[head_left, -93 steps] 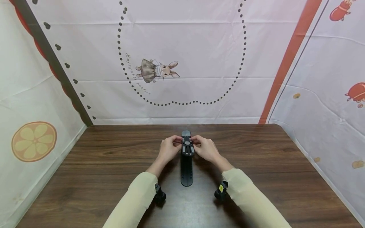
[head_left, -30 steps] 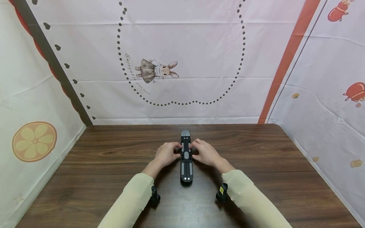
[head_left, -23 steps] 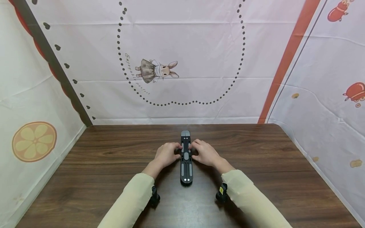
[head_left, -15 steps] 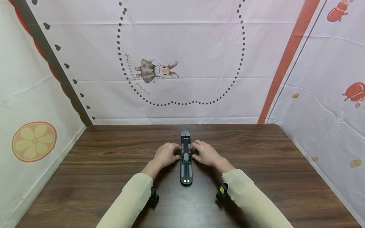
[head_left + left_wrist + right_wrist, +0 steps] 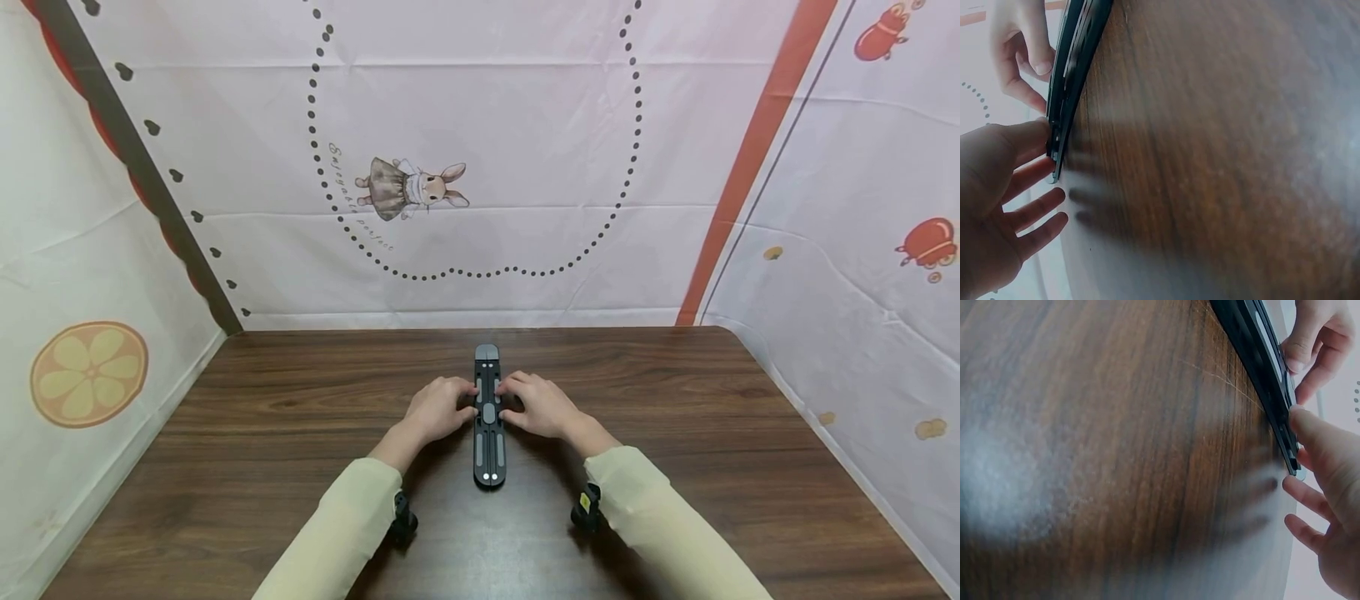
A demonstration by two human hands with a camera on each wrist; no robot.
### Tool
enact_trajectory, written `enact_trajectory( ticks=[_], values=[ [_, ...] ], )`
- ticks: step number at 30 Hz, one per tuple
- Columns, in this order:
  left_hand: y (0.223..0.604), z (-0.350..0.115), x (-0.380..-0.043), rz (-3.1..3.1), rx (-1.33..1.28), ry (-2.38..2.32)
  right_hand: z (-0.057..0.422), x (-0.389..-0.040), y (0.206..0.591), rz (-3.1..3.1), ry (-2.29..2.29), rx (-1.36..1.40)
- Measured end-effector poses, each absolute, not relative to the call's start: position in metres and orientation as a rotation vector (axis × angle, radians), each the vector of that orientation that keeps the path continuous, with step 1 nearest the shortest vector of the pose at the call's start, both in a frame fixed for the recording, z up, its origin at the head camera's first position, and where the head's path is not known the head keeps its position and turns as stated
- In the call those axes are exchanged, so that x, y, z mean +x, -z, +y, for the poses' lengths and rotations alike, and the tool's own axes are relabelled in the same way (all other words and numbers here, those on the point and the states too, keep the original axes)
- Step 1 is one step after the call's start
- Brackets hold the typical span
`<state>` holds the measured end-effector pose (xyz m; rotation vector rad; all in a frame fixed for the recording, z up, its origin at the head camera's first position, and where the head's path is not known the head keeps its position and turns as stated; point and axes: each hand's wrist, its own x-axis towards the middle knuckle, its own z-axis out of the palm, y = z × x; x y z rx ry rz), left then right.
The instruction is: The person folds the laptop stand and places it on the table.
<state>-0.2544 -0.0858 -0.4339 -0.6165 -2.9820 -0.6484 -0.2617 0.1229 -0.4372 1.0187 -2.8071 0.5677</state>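
A slim black stand with grey pads, looking like a folded laptop stand [image 5: 489, 450], lies lengthwise on the wooden table, pointing away from me. From its left side my left hand [image 5: 437, 408] holds the edge with thumb and index finger. My right hand [image 5: 542, 405] does the same on the right edge, level with the stand's middle pad. In the left wrist view, the other fingers of the left hand [image 5: 997, 187] stretch out past the stand [image 5: 1069, 81]. The right wrist view has the right hand [image 5: 1335, 475] likewise, its thumb against the stand [image 5: 1260, 369].
The brown wooden table [image 5: 262, 433] extends to both sides of the arms. A printed white cloth [image 5: 525, 125] hangs at the back and both sides. Small black cameras sit at the left cuff [image 5: 403, 518] and right cuff [image 5: 587, 507].
About three seconds ago the stand's upper part was raised and tilted over the lower bar; now it lies flat along it. Both hands came slightly nearer and lower with it.
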Motion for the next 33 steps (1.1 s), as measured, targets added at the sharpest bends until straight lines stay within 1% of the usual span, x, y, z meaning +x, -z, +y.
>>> enact_trajectory(
  ticks=[12,22,33],
  values=[
    [0.435,-0.085,-0.250,-2.995,-0.627,0.587,0.123,-0.254,0.436,-2.725,-0.516,1.023],
    [0.434,-0.085,-0.246,-2.939,-0.696,0.419,0.122,-0.250,0.433,-2.850,-0.508,0.935],
    [0.432,-0.093,-0.243,-2.819,-0.756,0.314,0.132,-0.247,0.430,-2.755,-0.446,0.908]
  ],
)
